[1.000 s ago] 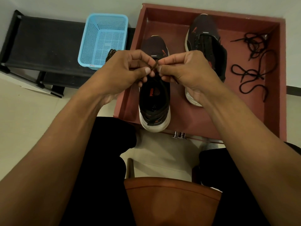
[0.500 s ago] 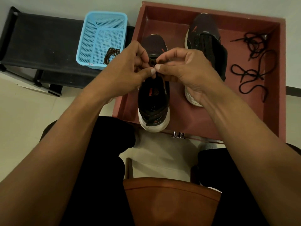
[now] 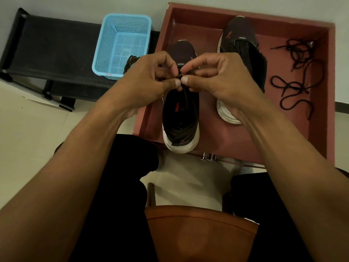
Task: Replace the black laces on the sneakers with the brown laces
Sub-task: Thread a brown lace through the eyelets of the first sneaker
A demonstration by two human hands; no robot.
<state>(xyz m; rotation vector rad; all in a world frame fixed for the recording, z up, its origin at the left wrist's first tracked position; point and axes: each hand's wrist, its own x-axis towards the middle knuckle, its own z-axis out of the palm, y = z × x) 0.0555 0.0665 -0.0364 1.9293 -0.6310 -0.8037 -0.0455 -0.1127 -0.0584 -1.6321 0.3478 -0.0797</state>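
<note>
Left hand (image 3: 149, 78) and right hand (image 3: 217, 80) pinch brown lace (image 3: 179, 75).

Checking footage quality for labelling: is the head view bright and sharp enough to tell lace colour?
Head view: dim, warm light, no glare, fairly sharp; wide-angle skews the tray rim; the lace pinched by the left hand and right hand reads dark, colour uncertain.

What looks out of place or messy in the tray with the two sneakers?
The nearer dark sneaker overhangs the front edge of the reddish-brown wooden tray with its white heel. The loose black laces lie in a tangle on the tray's right side. Nothing looks damaged.
</note>
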